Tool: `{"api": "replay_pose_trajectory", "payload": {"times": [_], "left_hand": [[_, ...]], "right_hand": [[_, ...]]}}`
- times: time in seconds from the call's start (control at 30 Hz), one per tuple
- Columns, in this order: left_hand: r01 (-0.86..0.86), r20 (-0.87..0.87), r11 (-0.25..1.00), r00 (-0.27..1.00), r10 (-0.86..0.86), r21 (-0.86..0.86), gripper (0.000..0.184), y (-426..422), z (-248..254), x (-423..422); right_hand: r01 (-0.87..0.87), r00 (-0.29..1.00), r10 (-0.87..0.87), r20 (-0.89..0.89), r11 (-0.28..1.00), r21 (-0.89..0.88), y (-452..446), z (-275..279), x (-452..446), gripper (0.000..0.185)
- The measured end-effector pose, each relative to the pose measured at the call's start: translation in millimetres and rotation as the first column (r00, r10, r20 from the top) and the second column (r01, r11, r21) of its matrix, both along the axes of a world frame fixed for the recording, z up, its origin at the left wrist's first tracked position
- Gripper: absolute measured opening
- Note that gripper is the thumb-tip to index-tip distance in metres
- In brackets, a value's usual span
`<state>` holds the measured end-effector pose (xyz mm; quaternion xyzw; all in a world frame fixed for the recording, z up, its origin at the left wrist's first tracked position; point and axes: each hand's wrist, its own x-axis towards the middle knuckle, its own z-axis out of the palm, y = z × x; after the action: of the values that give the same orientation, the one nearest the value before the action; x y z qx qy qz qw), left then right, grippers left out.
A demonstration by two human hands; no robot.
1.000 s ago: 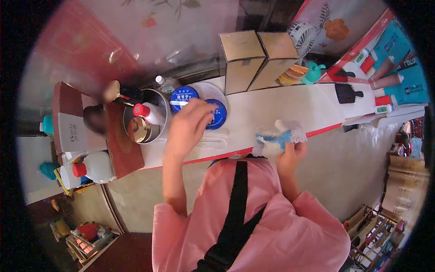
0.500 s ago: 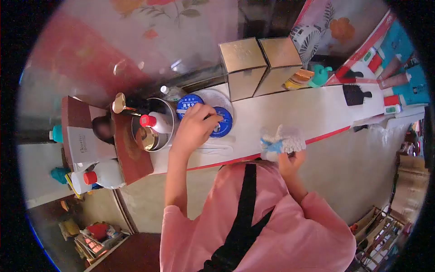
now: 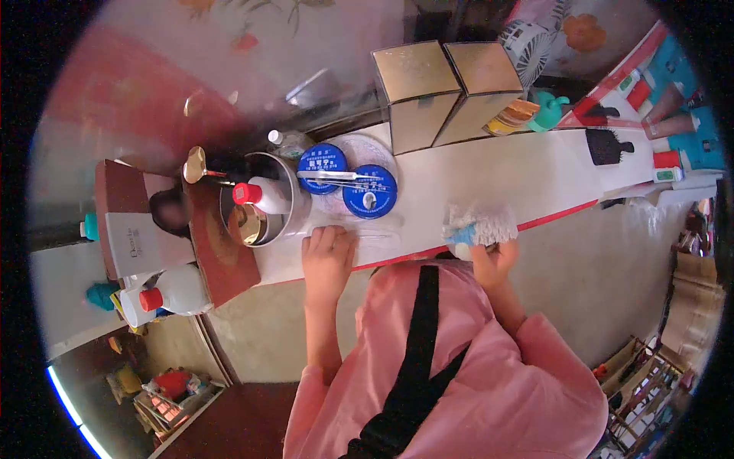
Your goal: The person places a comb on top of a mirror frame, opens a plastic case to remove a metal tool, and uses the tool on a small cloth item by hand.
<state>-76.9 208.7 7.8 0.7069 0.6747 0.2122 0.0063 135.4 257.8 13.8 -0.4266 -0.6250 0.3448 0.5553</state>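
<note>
My left hand (image 3: 329,256) rests palm down at the shelf's front edge, its fingers lying on the white top, with nothing visible in them. Just right of its fingertips lies a thin clear packet (image 3: 375,236). Beyond it are two round blue tins (image 3: 370,200) on a patterned plate (image 3: 386,157), and a pair of tweezers (image 3: 344,177) lies across their lids. My right hand (image 3: 495,262) grips a clear-wrapped, white, fluffy bundle with a blue patch (image 3: 493,228) over the shelf edge. What exactly the bundle is cannot be made out.
Left stands a metal pot (image 3: 298,218) holding a red-capped white bottle (image 3: 262,196), beside an open brown box (image 3: 222,264). Behind are two gold boxes (image 3: 420,122), a small fan (image 3: 527,53) and a teal bottle (image 3: 548,115). A black brush (image 3: 605,147) lies right.
My left hand has drawn back from the blue tins to the shelf's front edge, uncovering the tweezers on the lids. My right hand still holds the white bundle in nearly the same place.
</note>
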Motion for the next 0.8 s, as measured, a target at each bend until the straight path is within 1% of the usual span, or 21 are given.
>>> {"api": "replay_pose_trajectory", "payload": {"times": [0.03,0.07,0.13,0.2,0.27,0.3,0.37,0.43,0.47,0.53,0.57,0.6,0.63,0.7,0.73,0.77,0.8], "left_hand": [[-0.005,0.003,1.0,1.0,0.005,-0.002,0.01,-0.4,0.4,0.6],[0.025,-0.009,1.0,1.0,-0.025,-0.002,0.008,-0.5,0.9,0.6],[0.052,-0.019,0.999,0.998,-0.052,-0.004,0.006,0.0,1.8,0.1],[0.073,-0.056,0.996,0.996,-0.076,-0.06,0.005,1.8,2.5,-0.9],[0.099,-0.087,0.993,0.991,-0.104,-0.057,0.005,5.7,1.9,-0.5],[0.127,-0.118,0.99,0.984,-0.133,-0.053,0.005,6.9,1.7,-0.1],[0.128,-0.146,0.989,0.98,-0.138,-0.074,0.006,7.2,2.8,-0.2],[0.133,-0.176,0.987,0.973,-0.148,-0.094,0.007,7.6,2.7,-1.7],[0.132,-0.175,0.988,0.974,-0.144,-0.077,0.007,6.8,2.4,-1.7],[0.135,-0.167,0.989,0.976,-0.143,-0.061,0.008,4.6,1.9,-1.9],[0.147,-0.085,0.989,0.985,-0.147,-0.009,0.01,3.8,2.3,-3.4],[0.153,-0.004,0.987,0.988,-0.153,0.043,0.013,3.4,3.0,-5.3],[0.152,-0.002,0.987,0.988,-0.152,0.045,0.013,3.1,4.3,-7.4],[0.082,0.151,0.991,0.984,-0.097,0.102,0.018,1.9,8.1,-13.0],[0.077,0.15,0.992,0.984,-0.092,0.102,0.018,0.8,10.2,-16.0],[0.025,0.257,0.99,0.964,-0.061,0.139,0.016,-0.1,12.2,-18.9],[-0.029,0.363,0.985,0.931,-0.035,0.169,0.013,-0.9,13.9,-20.7]], "right_hand": [[-0.004,0.999,0.003,0.034,1.0,0.017,0.9,1.0,-0.6,0.016],[-0.009,0.999,0.008,0.036,1.0,0.016,2.2,-1.1,-1.5,0.016],[0.012,1.0,-0.013,0.013,0.995,0.097,3.1,-7.7,-3.1,0.017],[0.011,1.0,-0.011,-0.009,0.996,0.084,0.5,-8.6,-4.1,0.017],[0.015,0.999,-0.012,-0.032,0.997,0.075,-0.3,-8.7,-3.9,0.017],[0.008,1.0,-0.008,-0.007,0.995,0.102,0.1,-8.3,-3.2,0.018],[0.004,1.0,-0.006,0.02,0.992,0.129,-1.2,-7.0,-3.7,0.019],[0.085,0.995,-0.092,0.033,0.983,0.162,-4.0,-6.2,-7.0,0.018],[0.091,0.995,-0.098,0.036,0.982,0.163,-5.0,-6.3,-6.3,0.018],[0.041,0.991,-0.071,0.11,0.966,0.257,-7.1,-6.4,-3.0,0.022],[0.043,0.991,-0.074,0.114,0.965,0.258,-7.9,-5.8,-3.9,0.022],[0.081,0.991,-0.103,0.087,0.972,0.222,-8.5,-4.8,-5.8,0.019],[0.117,0.99,-0.13,0.06,0.976,0.184,-8.8,-4.2,-7.2,0.017],[0.104,0.991,-0.119,0.064,0.974,0.201,-7.7,-3.9,-9.3,0.017],[0.093,0.992,-0.109,0.065,0.972,0.215,-7.4,-3.9,-10.8,0.016],[0.088,0.993,-0.104,0.065,0.973,0.215,-8.7,-3.7,-12.2,0.016],[0.067,0.996,-0.076,0.047,0.985,0.159,-11.3,-3.4,-13.0,0.016]]}}
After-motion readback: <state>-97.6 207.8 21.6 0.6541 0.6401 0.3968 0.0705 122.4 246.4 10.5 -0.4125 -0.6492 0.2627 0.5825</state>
